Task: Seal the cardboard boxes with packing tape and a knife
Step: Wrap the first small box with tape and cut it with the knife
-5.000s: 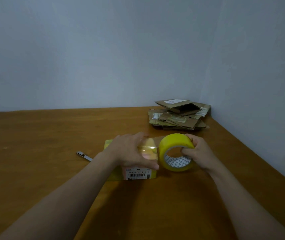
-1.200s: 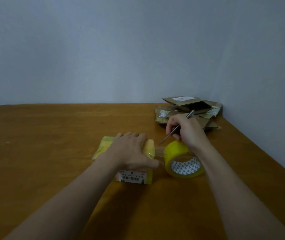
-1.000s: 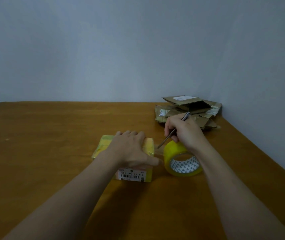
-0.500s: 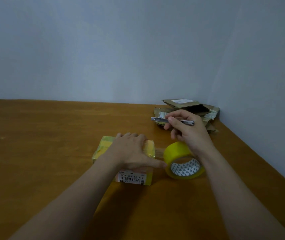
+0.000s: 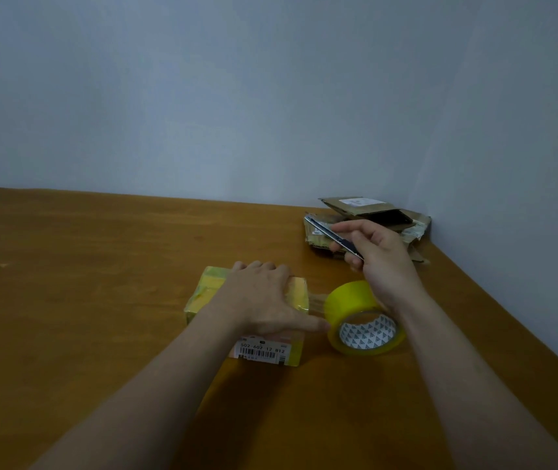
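A small cardboard box wrapped in yellowish tape lies on the wooden table, a barcode label on its near side. My left hand presses flat on its top, thumb stretched toward the roll. The yellow tape roll stands on edge just right of the box, and a short strip of tape runs between box and roll. My right hand holds a slim metal knife above and behind the roll, its tip pointing up and to the left.
A pile of flattened cardboard boxes sits in the back right corner against the wall. The table's right edge runs diagonally close to my right forearm. Bare tabletop stretches to the left.
My right hand lifted the knife away from the tape strip and turned it from pointing down at the tape to pointing up-left. The left hand stayed on the box.
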